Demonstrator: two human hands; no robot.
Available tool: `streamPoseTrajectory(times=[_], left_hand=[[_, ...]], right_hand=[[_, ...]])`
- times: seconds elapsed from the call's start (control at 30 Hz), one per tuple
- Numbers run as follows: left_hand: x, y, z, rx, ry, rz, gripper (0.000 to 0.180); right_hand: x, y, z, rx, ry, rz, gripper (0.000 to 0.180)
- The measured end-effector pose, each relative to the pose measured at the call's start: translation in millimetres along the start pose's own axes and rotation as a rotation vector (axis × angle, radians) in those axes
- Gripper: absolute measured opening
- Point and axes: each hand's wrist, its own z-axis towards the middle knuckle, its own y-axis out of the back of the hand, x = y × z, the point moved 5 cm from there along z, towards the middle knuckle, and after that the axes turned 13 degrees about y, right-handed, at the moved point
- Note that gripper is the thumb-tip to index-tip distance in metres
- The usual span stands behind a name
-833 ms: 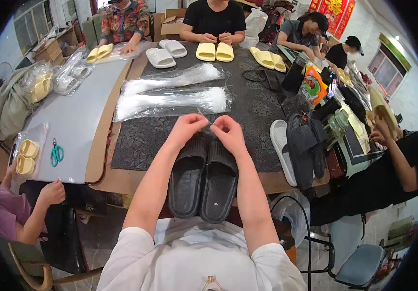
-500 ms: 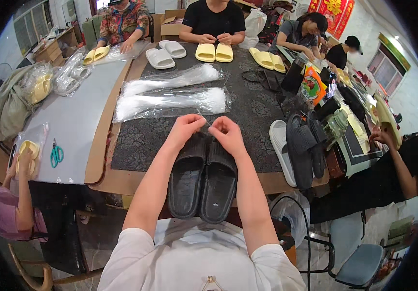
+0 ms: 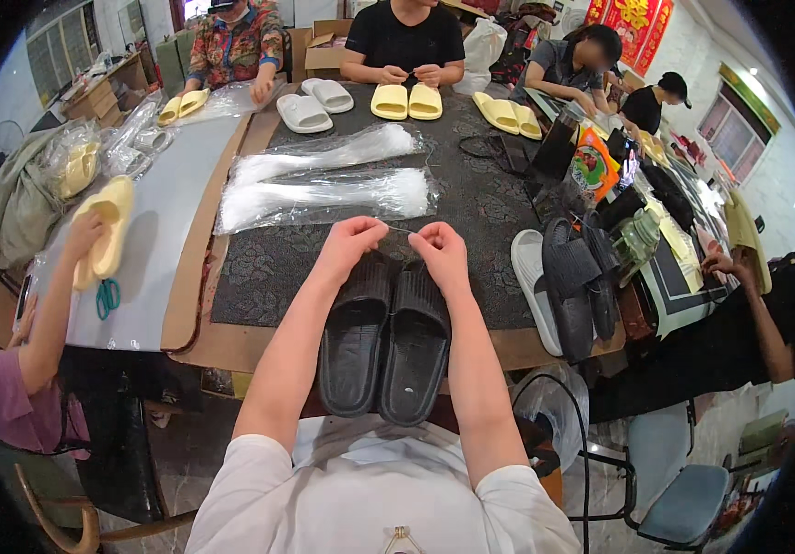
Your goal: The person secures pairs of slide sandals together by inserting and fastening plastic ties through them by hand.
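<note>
My left hand (image 3: 353, 244) and my right hand (image 3: 441, 249) each pinch one end of a thin, pale strand (image 3: 400, 229), stretched across the short gap between them. Just below lies a pair of black slide slippers, a left one (image 3: 351, 360) and a right one (image 3: 415, 362), side by side at the table's near edge with heels toward me. My hands partly cover their toe ends. Beyond my fingers are two clear-wrapped bundles of white strands, a nearer one (image 3: 342, 197) and a farther one (image 3: 323, 155).
On the dark patterned mat (image 3: 259, 277) stand grey slides (image 3: 303, 113) and yellow slides (image 3: 406, 102). More black slippers (image 3: 571, 277) and a white one (image 3: 534, 282) are at the right. Teal scissors (image 3: 107, 298) lie left, near a co-worker's hand on yellow slides (image 3: 111, 217). Other people sit around.
My hands have drawn slightly apart, with the strand now taut between them. At the left, a co-worker's yellow slides have moved up and right, beside the scissors.
</note>
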Motion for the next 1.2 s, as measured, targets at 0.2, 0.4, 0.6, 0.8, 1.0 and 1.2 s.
streamPoseTrajectory(times=[0.2, 0.4, 0.6, 0.8, 1.0, 1.2], left_hand=[[3.0, -5.5, -2.1, 0.095, 0.002, 0.090, 0.018], [3.3, 2.5, 0.7, 0.016, 0.041, -0.053, 0.016], [11.3, 13.0, 7.4, -0.013, 0.069, -0.202, 0.016], [17.6, 20.1, 1.2, -0.069, 0.059, -0.388, 0.012], [15.8, 26.0, -16.8, -0.152, 0.014, -0.440, 0.013], [19.0, 11.1, -39.1, -0.002, 0.063, -0.363, 0.025]], right_hand=[[14.4, -14.4, -3.2, 0.173, 0.165, -0.001, 0.013], [3.9, -4.6, 0.2, -0.006, 0.051, -0.020, 0.014], [36.9, -3.1, -3.7, -0.076, 0.403, -0.197, 0.016], [90.7, 19.4, -40.0, -0.152, 0.358, -0.082, 0.018], [129.0, -4.1, -134.9, 0.386, 0.095, -0.693, 0.050], [103.7, -30.5, -140.6, 0.359, 0.250, -0.950, 0.061]])
